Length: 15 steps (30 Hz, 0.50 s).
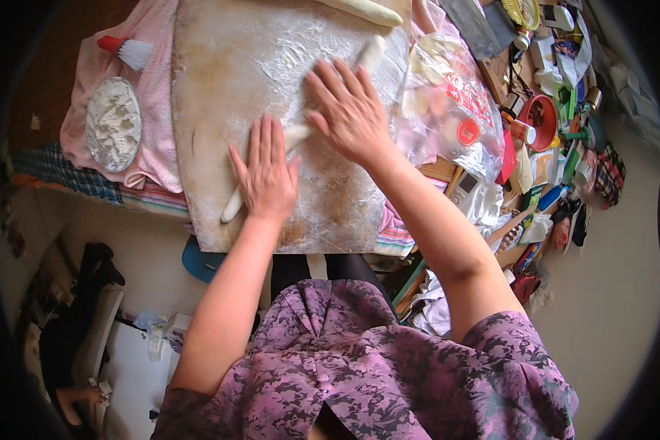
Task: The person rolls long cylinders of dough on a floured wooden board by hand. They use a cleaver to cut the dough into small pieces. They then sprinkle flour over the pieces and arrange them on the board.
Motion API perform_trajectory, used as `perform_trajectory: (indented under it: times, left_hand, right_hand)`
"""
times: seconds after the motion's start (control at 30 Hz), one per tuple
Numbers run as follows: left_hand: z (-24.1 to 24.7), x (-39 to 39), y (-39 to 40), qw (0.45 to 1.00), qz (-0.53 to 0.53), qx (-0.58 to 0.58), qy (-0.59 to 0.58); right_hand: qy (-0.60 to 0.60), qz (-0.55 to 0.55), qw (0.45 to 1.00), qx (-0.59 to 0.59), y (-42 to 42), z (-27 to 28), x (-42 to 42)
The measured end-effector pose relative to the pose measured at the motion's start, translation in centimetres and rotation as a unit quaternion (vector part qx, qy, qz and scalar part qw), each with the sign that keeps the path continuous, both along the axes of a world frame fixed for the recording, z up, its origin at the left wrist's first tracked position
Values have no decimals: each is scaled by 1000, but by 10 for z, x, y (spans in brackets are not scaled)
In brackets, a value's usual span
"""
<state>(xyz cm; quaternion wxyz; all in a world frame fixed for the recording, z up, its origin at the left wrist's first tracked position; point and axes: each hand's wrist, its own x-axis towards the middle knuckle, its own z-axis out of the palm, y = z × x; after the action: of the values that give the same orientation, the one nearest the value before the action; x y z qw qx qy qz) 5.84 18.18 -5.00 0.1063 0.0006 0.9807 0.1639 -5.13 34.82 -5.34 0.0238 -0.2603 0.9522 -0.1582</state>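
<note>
My left hand (265,170) lies flat with fingers apart over the lower part of a long dough roll (232,208) on a floured wooden board (214,93). Farther up the same roll, my right hand (347,107) presses palm down; its edges look blurred. The roll shows between the hands and past the right fingertips. Both palms hide the parts beneath them. A second dough roll (371,11) rests at the board's far edge. Loose flour is spread over the board.
Left of the board, a bowl of flour (114,124) and a red-handled brush (126,50) sit on a pink towel (82,118). Plastic bags (445,99), a metal blade (473,27) and a red bowl (550,124) crowd the right. Another person's hand (93,395) shows at lower left.
</note>
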Motion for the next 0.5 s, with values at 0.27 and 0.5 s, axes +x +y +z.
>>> perform_trajectory:
  times: [0.27, 0.5]
  left_hand:
    - [-18, -24, -30, 996, 50, -66, 36]
    - [-14, 40, -18, 998, 49, 0, 47]
  right_hand:
    - [44, -14, 999, -4, -30, -12, -41]
    - [-54, 109, 993, -6, -78, -11, 18]
